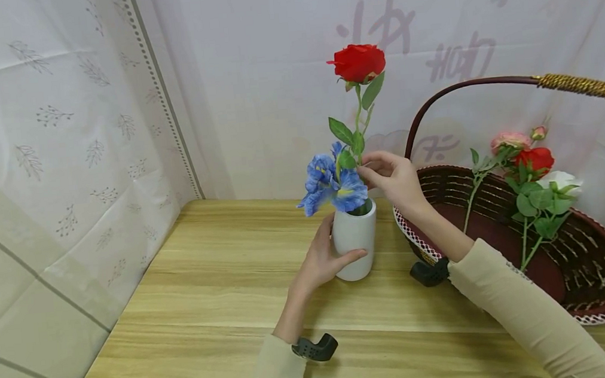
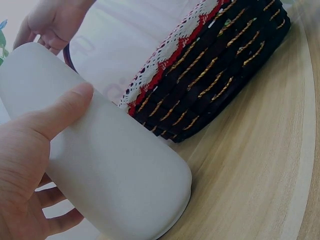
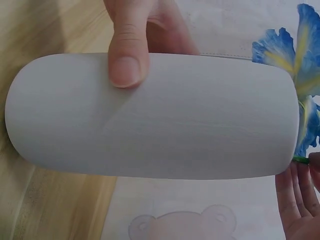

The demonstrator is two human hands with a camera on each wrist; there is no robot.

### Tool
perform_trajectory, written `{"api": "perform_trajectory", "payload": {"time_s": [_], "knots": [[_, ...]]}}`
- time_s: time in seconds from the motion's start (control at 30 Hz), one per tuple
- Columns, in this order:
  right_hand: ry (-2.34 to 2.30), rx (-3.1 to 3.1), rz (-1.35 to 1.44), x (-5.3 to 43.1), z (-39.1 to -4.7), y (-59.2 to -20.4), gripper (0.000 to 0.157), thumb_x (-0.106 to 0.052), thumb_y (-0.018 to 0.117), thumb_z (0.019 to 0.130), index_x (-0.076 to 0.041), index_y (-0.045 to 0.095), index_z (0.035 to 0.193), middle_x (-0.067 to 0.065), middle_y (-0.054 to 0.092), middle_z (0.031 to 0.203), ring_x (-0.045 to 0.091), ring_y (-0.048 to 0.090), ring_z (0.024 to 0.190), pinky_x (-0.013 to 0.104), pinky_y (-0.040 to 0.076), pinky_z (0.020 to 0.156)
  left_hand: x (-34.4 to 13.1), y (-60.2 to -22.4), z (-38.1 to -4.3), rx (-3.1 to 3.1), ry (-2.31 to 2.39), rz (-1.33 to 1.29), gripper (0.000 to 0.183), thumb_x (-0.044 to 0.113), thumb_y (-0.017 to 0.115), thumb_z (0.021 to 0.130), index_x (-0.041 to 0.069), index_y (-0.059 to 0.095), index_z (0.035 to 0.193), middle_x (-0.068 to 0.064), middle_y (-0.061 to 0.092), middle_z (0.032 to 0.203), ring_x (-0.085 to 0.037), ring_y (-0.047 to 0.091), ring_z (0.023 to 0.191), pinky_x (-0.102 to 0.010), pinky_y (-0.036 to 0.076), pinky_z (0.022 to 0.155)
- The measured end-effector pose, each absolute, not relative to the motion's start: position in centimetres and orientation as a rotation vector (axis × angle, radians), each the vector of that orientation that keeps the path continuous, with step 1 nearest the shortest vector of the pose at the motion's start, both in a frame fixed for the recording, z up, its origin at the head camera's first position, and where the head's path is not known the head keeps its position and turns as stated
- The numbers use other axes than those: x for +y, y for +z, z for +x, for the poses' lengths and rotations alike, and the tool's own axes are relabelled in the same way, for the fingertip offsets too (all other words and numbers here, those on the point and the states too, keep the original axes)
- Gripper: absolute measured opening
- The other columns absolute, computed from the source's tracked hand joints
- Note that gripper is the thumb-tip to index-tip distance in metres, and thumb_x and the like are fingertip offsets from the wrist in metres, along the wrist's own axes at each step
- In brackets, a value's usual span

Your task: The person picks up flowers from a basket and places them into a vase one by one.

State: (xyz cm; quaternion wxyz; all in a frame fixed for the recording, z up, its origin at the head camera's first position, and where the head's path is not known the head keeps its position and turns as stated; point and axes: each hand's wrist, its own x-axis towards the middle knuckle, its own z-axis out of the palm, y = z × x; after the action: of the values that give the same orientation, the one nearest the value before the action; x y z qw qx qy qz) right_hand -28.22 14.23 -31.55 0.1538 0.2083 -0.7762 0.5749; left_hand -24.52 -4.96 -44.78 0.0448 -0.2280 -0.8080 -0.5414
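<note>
A white vase [image 1: 353, 244] stands upright on the wooden table, holding a blue iris [image 1: 331, 180] whose petals spread over its rim. My left hand [image 1: 321, 260] grips the vase from the left, its thumb across the front and its other fingers behind. Just above the rim, my right hand [image 1: 398, 183] pinches the stem of a tall red rose [image 1: 359, 64]. The rose's leafy stem runs down behind the iris to the vase mouth. In the right wrist view, a bit of green stem [image 3: 301, 160] shows between the right fingers and the rim.
A dark woven basket [image 1: 604, 246] with lace trim and an arched handle stands close on the right. Inside lie a pink rose [image 1: 510, 142], another red rose [image 1: 535, 161] and a white rose [image 1: 561, 183]. Printed curtains [image 1: 251, 97] hang behind and to the left.
</note>
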Motion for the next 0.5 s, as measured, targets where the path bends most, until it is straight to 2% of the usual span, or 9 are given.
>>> {"api": "perform_trajectory", "payload": {"time_s": [0.17,0.4,0.5], "knots": [[1.546,-2.308,0.562,14.04,-28.07,-31.75,0.020,-0.004,0.065,0.099,0.004,0.069,0.117,0.021,0.070,0.104,0.007,0.066,0.086,0.018,0.052,0.075,-4.91,-44.88,-24.68,-2.466,-1.640,-0.715,0.097,0.037,0.085,0.083,0.015,0.026,0.157,-0.006,0.047,0.144,-0.020,0.053,0.125,-0.043,0.048,0.100],[1.498,-2.385,0.551,13.92,-28.04,-31.89,0.022,-0.007,0.064,0.100,0.004,0.069,0.118,0.021,0.070,0.109,0.027,0.067,0.101,0.021,0.049,0.083,-4.90,-44.83,-24.73,-2.460,-1.659,-0.716,0.097,0.037,0.085,0.083,0.014,0.026,0.156,-0.006,0.048,0.143,-0.021,0.055,0.123,-0.043,0.049,0.098],[1.488,-2.414,0.543,13.85,-28.02,-31.98,0.023,-0.006,0.064,0.099,0.004,0.069,0.119,0.021,0.070,0.110,0.029,0.066,0.103,0.024,0.050,0.086,-4.93,-44.78,-24.64,-2.457,-1.659,-0.713,0.096,0.038,0.085,0.083,0.014,0.027,0.156,-0.006,0.048,0.142,-0.021,0.055,0.123,-0.045,0.049,0.098]]}}
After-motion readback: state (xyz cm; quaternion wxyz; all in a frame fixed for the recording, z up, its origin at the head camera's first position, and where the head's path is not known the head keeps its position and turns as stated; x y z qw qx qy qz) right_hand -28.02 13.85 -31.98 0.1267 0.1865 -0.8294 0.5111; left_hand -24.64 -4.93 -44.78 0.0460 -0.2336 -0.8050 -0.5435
